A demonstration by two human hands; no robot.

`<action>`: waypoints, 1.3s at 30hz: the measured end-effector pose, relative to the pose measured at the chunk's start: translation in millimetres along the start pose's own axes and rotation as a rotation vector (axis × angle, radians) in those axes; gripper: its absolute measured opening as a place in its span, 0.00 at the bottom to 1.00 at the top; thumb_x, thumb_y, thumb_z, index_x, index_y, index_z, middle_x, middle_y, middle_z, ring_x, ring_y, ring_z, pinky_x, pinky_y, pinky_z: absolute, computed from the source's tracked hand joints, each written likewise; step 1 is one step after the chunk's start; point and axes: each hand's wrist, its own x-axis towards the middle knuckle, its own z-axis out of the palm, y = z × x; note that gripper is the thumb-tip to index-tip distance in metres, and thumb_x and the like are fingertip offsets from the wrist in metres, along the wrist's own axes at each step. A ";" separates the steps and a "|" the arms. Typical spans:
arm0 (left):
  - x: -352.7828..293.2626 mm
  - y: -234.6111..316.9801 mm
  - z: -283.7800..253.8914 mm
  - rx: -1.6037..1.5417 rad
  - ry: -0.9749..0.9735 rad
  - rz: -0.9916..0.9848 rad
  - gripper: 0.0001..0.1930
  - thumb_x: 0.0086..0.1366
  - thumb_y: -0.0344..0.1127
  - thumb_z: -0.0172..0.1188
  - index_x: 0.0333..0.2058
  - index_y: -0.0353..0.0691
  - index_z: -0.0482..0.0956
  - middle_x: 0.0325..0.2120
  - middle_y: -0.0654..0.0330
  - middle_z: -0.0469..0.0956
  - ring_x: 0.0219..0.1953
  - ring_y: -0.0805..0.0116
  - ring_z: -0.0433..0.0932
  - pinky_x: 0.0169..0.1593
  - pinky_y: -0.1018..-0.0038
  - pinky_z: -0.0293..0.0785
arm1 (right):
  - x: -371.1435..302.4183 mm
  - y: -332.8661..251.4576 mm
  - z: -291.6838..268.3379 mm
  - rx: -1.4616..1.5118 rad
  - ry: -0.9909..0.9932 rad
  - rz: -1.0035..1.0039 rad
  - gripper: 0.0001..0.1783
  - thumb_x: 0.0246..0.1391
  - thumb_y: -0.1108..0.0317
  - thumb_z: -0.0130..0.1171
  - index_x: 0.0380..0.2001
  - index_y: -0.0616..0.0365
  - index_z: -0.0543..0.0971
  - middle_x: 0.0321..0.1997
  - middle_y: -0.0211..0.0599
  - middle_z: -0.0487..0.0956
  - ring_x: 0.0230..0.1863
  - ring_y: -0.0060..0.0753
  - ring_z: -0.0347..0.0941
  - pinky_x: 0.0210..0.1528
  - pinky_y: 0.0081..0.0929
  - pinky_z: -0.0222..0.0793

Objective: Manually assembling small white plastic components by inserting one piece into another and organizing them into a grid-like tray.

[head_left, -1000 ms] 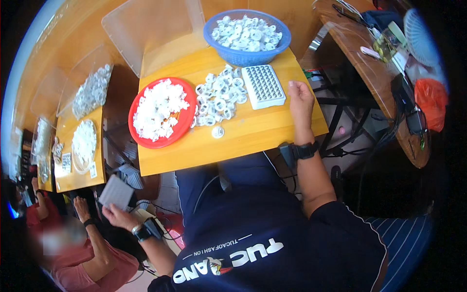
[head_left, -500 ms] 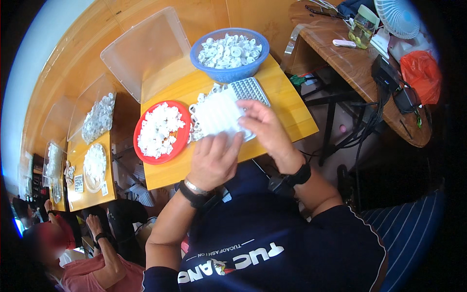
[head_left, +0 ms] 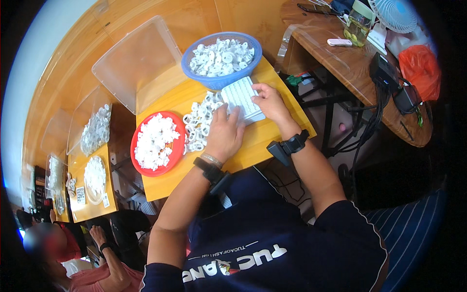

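Observation:
A white ridged plastic tray lies on the yellow table, seemingly stacked on another. My right hand pinches its right edge between thumb and fingers. At the tray's lower left corner is my left hand, its fingers bent against the side and slightly blurred. To the left of the tray spreads a heap of small white ring-shaped plastic parts, partly hidden by my left hand. Farther left, a red round plate carries many small white pieces. A blue basket full of white plastic parts stands behind the tray.
A clear plastic sheet or lid leans at the table's back left. On the right, a brown table bears a jar, a fan and a red bag. Cables hang beneath it. Another person sits at the lower left.
The white tray has moved from over the loose parts to the right, onto the place of the grey perforated tray, now covered. Both hands moved with it, and more loose parts show.

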 end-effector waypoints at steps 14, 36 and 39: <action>9.3 -10.8 16.8 -0.098 -0.113 -0.092 0.22 0.58 0.34 0.56 0.51 0.35 0.72 0.53 0.35 0.65 0.51 0.39 0.70 0.56 0.57 0.68 | -7.7 -10.7 0.1 -0.638 0.179 -0.128 0.15 0.49 0.61 0.63 0.39 0.57 0.79 0.37 0.43 0.81 0.39 0.46 0.77 0.42 0.38 0.71; 62.3 -46.7 72.0 0.011 -0.008 -0.443 0.27 0.59 0.33 0.48 0.56 0.25 0.63 0.46 0.33 0.70 0.47 0.38 0.73 0.51 0.59 0.71 | 22.8 -8.7 -16.1 -0.359 -0.146 0.317 0.21 0.44 0.55 0.65 0.27 0.67 0.81 0.26 0.47 0.81 0.23 0.42 0.78 0.27 0.33 0.71; 58.9 -36.7 72.8 0.051 -0.014 -0.397 0.26 0.61 0.33 0.47 0.57 0.24 0.62 0.46 0.33 0.69 0.47 0.37 0.72 0.52 0.58 0.71 | 26.3 -7.1 -14.7 -0.405 -0.128 0.378 0.22 0.45 0.54 0.65 0.30 0.66 0.81 0.27 0.48 0.81 0.24 0.41 0.78 0.28 0.32 0.72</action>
